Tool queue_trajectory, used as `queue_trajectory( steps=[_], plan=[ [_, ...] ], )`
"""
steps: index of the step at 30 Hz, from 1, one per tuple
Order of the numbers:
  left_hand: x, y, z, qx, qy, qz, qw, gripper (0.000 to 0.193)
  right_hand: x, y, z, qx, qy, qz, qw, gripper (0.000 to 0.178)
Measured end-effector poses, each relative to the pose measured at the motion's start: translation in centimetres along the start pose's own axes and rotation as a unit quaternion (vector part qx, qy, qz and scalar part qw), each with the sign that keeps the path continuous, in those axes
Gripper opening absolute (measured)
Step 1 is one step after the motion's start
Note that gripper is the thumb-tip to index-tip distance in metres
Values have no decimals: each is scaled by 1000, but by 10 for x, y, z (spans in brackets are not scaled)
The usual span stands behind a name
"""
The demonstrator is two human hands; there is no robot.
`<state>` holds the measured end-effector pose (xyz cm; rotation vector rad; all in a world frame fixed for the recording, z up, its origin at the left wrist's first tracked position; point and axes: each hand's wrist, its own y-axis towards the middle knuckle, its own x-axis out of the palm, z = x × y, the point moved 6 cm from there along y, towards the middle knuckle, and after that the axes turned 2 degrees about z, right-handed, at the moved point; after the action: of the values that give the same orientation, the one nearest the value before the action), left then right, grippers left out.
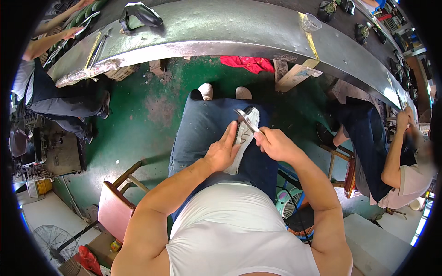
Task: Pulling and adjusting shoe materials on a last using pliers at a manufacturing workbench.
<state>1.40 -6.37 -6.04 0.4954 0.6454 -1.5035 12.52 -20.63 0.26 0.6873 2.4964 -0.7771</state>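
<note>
A shoe [244, 146] with a pale, whitish underside and a dark edge lies lengthwise on my lap, its far end pointing toward the table. My left hand [222, 151] grips its left side, thumb toward the middle and fingers along the edge. In my right hand [275, 143] is a shiny metal hammer [248, 122], held by its shaft and slanting up to the left. Its head is over the far part of the shoe, close to my left fingertips; whether it touches the shoe I cannot tell.
A long metal-topped bench [198, 30] curves across the far side, bearing a black shoe [140, 17] and a clear cup [311, 23]. Seated people work at left and right. A wooden stool [116, 209] stands left of me, a green fan [288, 204] at my right hip.
</note>
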Motion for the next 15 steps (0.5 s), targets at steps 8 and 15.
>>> queue_trajectory(
  steps=[8, 15],
  plan=[
    [7, 1, -8, -86, -48, -4, 995, 76, 11, -12, 8, -56, -21, 56, 997, 45],
    [11, -2, -15, -97, -121, 7, 988, 75, 27, -36, 15, -43, -12, 88, 995, 41]
  ],
)
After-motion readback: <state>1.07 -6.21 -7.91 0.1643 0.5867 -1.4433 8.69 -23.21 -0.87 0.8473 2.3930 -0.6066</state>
